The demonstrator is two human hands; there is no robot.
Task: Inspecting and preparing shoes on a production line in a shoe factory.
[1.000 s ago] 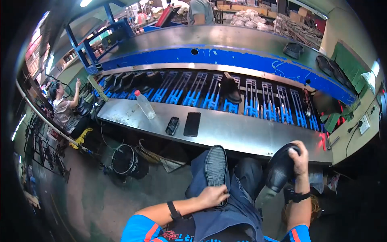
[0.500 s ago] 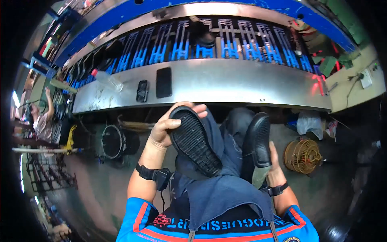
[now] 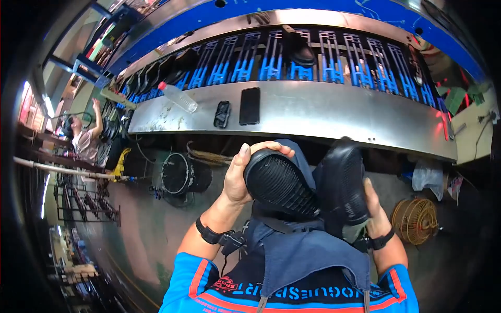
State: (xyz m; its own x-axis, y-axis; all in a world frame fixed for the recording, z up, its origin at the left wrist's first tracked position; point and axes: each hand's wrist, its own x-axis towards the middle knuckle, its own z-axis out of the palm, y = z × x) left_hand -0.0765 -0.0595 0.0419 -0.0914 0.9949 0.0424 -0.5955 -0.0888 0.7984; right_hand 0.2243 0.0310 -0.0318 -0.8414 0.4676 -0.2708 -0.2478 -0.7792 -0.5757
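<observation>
My left hand point(image 3: 237, 177) is wrapped round the toe end of a black shoe point(image 3: 279, 182), its ribbed sole turned up toward me. A second black shoe point(image 3: 342, 180) sits close beside it on the right, also showing part of its ribbed sole. Along the heel end of that one, my right hand point(image 3: 374, 208) grips its outer side; most of those fingers are hidden behind the shoe. Both shoes are held above my lap, over a dark blue apron point(image 3: 308, 258).
Ahead runs a metal ledge point(image 3: 308, 112) with a clear bottle point(image 3: 180, 98), a black phone point(image 3: 250, 106) and a small black device point(image 3: 222, 113). Behind it, blue racks point(image 3: 244, 70) carry a dark shoe point(image 3: 298, 48). A bucket point(image 3: 176, 172), fan point(image 3: 415, 221) and another person point(image 3: 86, 138) flank me.
The left shoe has tipped and come nearer the right one, with my left fingers now curled over its toe. The right shoe shows more sole. The whole view has shifted.
</observation>
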